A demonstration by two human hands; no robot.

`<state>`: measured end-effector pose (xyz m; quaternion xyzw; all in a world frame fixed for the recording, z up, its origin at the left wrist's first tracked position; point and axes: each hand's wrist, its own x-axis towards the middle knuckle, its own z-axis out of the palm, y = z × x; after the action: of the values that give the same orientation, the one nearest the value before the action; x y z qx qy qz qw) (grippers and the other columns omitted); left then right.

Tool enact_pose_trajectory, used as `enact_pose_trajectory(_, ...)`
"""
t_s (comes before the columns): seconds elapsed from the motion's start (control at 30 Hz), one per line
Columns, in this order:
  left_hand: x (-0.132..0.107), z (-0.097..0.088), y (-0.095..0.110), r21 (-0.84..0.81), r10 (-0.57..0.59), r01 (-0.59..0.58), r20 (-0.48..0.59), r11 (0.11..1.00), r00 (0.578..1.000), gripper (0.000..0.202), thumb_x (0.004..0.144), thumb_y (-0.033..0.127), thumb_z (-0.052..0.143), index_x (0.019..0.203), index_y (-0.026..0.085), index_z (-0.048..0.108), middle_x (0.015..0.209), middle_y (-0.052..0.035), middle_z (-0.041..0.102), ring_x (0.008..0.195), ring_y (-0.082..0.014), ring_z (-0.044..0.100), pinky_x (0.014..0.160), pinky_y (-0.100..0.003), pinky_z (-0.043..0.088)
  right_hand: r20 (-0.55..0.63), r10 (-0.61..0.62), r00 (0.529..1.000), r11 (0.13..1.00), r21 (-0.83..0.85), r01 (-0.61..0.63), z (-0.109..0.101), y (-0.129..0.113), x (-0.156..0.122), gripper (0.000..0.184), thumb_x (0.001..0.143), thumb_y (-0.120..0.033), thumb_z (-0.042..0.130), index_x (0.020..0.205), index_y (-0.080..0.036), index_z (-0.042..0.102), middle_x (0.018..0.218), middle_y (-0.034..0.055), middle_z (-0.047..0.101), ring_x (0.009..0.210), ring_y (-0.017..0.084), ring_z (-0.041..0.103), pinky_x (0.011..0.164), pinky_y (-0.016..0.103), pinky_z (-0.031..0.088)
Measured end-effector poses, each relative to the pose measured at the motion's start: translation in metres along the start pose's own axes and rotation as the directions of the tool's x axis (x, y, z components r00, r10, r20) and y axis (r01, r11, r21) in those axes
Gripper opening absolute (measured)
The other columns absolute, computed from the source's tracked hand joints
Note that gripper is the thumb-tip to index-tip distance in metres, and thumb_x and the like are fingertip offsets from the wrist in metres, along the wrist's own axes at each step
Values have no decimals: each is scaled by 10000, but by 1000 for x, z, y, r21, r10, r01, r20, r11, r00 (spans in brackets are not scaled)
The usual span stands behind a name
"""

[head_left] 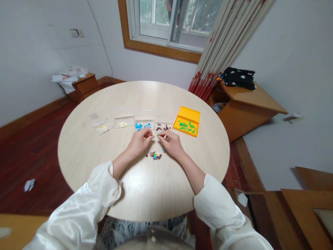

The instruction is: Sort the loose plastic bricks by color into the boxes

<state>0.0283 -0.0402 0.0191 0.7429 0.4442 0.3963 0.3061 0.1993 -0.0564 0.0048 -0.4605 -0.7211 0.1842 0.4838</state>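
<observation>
My right hand (171, 143) pinches a small green piece (157, 135) that looks like a toy building brick. Close beside it, my left hand (140, 141) is closed in a pinch; whatever is between its fingertips is too small to make out. Below the hands lies a loose pile of mixed small pieces (156, 156), brown, blue, green and yellow. A single blue piece (163, 150) lies apart near the right wrist. Just beyond my fingers stand clear boxes with blue pieces (139, 126) and brown pieces (166, 127).
An open yellow case (190, 113) of green pieces stands to the right on the round table (137, 187). Farther left are a clear box (116, 122) of cream pieces and another clear box (96, 130) with yellow and white bits. A wooden cabinet (255, 102) stands beyond the table.
</observation>
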Motion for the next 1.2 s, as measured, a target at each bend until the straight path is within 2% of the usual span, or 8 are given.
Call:
enact_pose_trajectory(0.13,1,-2,-4,87,-39,33,63,996,997,86,769,193,547,696,165,582,669,-16,634,635,-141,560,646,-277,432,-192,23,981,995,-89,-40,-23,16,7,118,793,-281,601,752,-203,680,780,43,702,751,175,619,730,329,484)
enact_pose_trajectory(0.27,2,-2,-9,214,-27,-12,178,977,984,109,734,256,636,671,167,641,652,-38,645,612,-157,550,613,-289,410,-398,98,912,972,-158,-173,-53,40,12,151,768,-319,605,724,-190,669,756,40,695,711,172,607,729,340,480)
enact_pose_trajectory(0.43,0,0,-16,283,27,-93,227,955,973,100,704,279,672,703,179,683,681,-51,647,626,-166,552,625,-296,432,-535,163,829,948,-147,-281,-77,64,13,184,758,-331,583,742,-174,678,765,51,695,715,178,612,726,342,480)
enact_pose_trajectory(0.67,1,0,-18,281,29,-103,256,954,966,66,723,192,632,697,188,692,689,-45,632,644,-174,567,685,-316,463,-574,207,792,931,-133,-339,-84,78,13,213,754,-308,566,808,-157,706,829,84,718,740,194,622,757,367,483)
enact_pose_trajectory(0.9,0,2,-17,290,10,-91,271,953,962,113,739,143,580,690,181,674,718,-53,643,656,-178,575,691,-313,461,-568,202,798,935,-130,-329,-82,80,13,230,735,-285,585,854,-138,716,851,101,716,757,201,616,776,374,490)
enact_pose_trajectory(1.07,0,1,-17,255,27,-86,225,963,974,116,761,172,544,691,173,635,660,-32,617,632,-165,557,655,-293,444,-562,190,805,937,-142,-320,-80,80,13,232,739,-286,580,851,-134,714,837,102,710,756,202,611,775,373,489)
enact_pose_trajectory(1.2,2,-2,-13,188,-30,-2,163,982,986,123,769,187,510,707,161,614,640,-18,620,616,-151,556,627,-276,431,-545,190,816,935,-152,-319,-80,78,13,230,742,-291,575,848,-137,709,838,95,708,760,197,618,770,362,488)
